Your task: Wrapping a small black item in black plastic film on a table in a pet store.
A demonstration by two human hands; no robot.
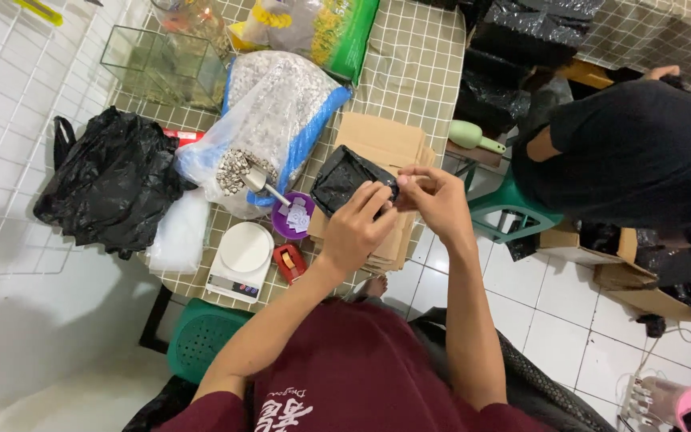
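Note:
My left hand (357, 228) and my right hand (437, 200) meet over a stack of flat cardboard pieces (377, 140). Both pinch the edge of a small black plastic packet (345, 178), which lies tilted on the cardboard. The fingers of both hands are closed on the packet's right edge. Just left of it sits a purple bowl (291, 218) with paper slips inside.
A white kitchen scale (241, 260), a red tape dispenser (289, 262), an open sack of pale pebbles (269, 120) with a metal scoop (259, 182), a black bag (109, 184) and a glass tank (161, 64) crowd the checked table. Another person in black (625, 156) sits at right.

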